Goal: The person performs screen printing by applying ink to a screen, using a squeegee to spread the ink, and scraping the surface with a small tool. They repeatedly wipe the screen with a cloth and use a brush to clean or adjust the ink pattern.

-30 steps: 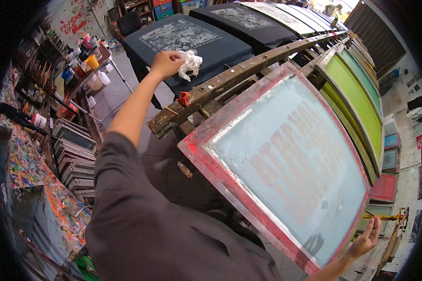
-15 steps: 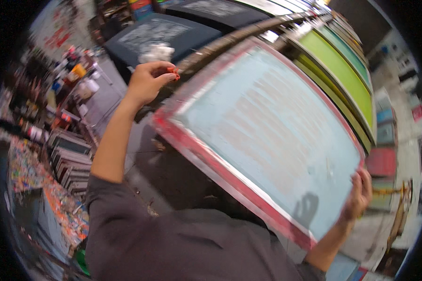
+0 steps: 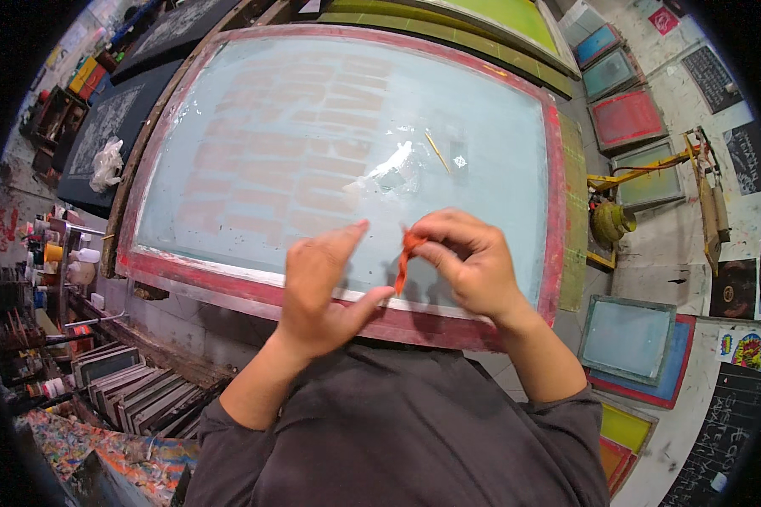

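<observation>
A large printing screen (image 3: 490, 194) with a red frame and pale blue mesh lies in front of me, faded block shapes on its left half. Over its near edge, my right hand (image 3: 473, 262) pinches a thin, crumpled orange-red strip (image 3: 404, 260) that hangs down; its material is unclear. Beside it, my left hand (image 3: 321, 287) is open, thumb and fingers apart, the thumb tip close to the strip's lower end. Whether they touch I cannot tell. A slim yellow stick (image 3: 437, 153) rests on the mesh, near a shiny patch.
Dark printed fabric (image 3: 101, 139) with a crumpled white wad (image 3: 106, 165) lies at left. Yellow-green screens (image 3: 516, 21) stand beyond the far edge. More framed screens (image 3: 627, 338) lean along the right, near a yellow metal stand (image 3: 651, 165). A rack of narrow frames (image 3: 144, 393) sits lower left.
The orange-red strip has passed from my left hand to my right. My right hand has let go of the screen's edge. The view has turned, and the screen appears squarer to me.
</observation>
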`<state>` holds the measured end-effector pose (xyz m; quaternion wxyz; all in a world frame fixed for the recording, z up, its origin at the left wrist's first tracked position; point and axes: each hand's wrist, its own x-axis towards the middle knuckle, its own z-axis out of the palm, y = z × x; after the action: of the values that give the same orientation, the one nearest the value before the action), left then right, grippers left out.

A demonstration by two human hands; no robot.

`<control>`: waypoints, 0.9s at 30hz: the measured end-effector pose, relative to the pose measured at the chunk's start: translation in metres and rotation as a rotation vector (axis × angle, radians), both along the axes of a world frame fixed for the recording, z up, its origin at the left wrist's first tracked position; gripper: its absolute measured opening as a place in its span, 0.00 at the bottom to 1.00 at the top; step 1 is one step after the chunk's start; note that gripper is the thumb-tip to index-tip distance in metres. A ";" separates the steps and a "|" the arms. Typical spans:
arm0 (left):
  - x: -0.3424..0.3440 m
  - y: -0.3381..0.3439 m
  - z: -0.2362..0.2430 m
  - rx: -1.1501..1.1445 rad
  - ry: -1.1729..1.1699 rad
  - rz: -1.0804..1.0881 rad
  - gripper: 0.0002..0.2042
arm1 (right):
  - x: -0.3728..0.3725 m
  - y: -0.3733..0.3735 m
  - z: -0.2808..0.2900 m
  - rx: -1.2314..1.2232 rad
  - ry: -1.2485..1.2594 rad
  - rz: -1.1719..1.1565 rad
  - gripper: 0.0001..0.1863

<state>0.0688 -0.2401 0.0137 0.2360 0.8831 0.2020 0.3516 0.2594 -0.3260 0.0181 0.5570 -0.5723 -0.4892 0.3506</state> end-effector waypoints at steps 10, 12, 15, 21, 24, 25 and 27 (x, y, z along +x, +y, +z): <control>-0.023 0.004 -0.026 0.052 0.299 0.268 0.34 | 0.000 0.027 -0.023 0.290 -0.758 0.055 0.12; -0.023 0.004 -0.029 0.029 0.309 0.278 0.35 | 0.016 0.061 -0.032 0.330 -0.781 0.036 0.11; -0.020 0.005 -0.029 0.029 0.312 0.261 0.35 | 0.044 0.111 -0.036 0.279 -0.762 -0.118 0.11; -0.021 0.003 -0.027 -0.003 0.323 0.274 0.35 | -0.002 0.063 -0.029 0.292 -0.761 0.115 0.15; -0.019 0.004 -0.027 0.012 0.314 0.261 0.35 | 0.015 0.079 -0.027 0.220 -0.787 0.024 0.15; -0.020 0.004 -0.027 0.010 0.313 0.252 0.35 | 0.027 0.094 -0.025 0.227 -0.855 -0.095 0.15; -0.022 0.006 -0.027 0.007 0.313 0.241 0.35 | 0.034 0.105 -0.028 0.187 -0.779 -0.134 0.13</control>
<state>0.0469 -0.2338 -0.0136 0.1547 0.8971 0.3394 0.2367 0.2937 -0.2212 -0.0103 0.4011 -0.6399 -0.6550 0.0246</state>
